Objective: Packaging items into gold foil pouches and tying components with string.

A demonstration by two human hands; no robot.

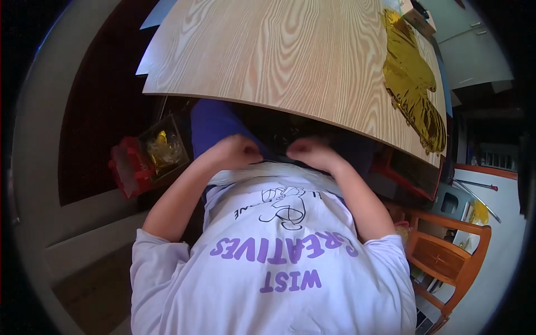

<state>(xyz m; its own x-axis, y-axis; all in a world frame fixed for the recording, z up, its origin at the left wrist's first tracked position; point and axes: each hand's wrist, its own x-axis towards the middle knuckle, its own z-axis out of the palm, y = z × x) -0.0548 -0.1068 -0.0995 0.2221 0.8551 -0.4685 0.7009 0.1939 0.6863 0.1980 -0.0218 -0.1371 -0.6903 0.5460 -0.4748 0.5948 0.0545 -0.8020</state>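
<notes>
Both my hands are over my lap, just below the near edge of the wooden table (268, 56). My left hand (241, 152) is closed, its fingers curled in toward the thumb. A short gap to the right, my right hand (314, 153) is also curled closed, slightly smeared by motion. Whatever either hand pinches is hidden or too thin to make out. Just under the hands, a whitish, stringy or film-like material (273, 171) lies across my waist and lap. Dark blue trousers (215, 120) show beneath the table edge.
Crumpled gold foil sheets (410, 78) lie along the table's right side. An open red box (134, 167) holding gold and clear wrapping stands low at the left. A wooden chair (446, 257) and a grey stool (451, 200) are at the right. A small box (419, 17) sits at the far right corner.
</notes>
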